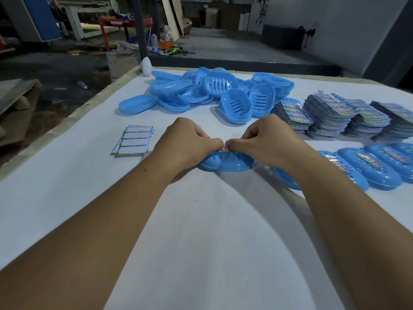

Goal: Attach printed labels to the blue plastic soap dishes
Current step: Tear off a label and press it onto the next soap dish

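while both thumbs pinch the label (224, 150) against the soap dish (225, 163) at frame centre, i keep the left hand (186, 139) and right hand (262, 143) curled tight, judging even outward pressure seats it flat.

Head-worn wide-angle view, looking forward and down over the counter (67, 198).

There is a single camera, so no second view overlaps it. It sits above and behind the person's forearms, which enter from the bottom corners and converge toward the middle of the frame, where the left hand (185, 142) and right hand (261, 142) meet close to the lens. The counter fills the lower two thirds, its far edge running across the upper third. Beyond that edge the view takes in the workshop floor (223, 45) and the wall on the right (335, 19). Straight lines bow near the frame edges.
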The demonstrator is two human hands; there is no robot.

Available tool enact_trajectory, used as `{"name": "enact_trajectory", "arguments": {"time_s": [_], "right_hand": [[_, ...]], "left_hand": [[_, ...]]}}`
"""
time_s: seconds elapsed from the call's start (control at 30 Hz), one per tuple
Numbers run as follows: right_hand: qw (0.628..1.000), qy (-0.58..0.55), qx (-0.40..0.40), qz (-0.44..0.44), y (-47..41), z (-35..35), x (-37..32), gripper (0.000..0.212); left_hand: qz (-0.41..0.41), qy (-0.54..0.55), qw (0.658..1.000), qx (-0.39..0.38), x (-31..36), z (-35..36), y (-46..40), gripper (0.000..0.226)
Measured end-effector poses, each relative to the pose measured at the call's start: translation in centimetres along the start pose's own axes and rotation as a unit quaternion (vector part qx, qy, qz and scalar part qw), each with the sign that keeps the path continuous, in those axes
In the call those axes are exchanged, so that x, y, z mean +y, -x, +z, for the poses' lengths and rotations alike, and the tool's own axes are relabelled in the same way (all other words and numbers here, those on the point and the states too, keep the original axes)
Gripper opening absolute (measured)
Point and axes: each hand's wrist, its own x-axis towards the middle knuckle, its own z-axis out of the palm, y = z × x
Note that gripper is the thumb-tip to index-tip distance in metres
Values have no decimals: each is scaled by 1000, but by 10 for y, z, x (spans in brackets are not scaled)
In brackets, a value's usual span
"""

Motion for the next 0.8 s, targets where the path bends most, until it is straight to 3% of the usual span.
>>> {"name": "enact_trajectory", "arguments": {"time_s": [0.8], "right_hand": [[997,76,14,-11,7,0,-9,37]], "left_hand": [[32,-56,998,13,2,0,4,30]]}}
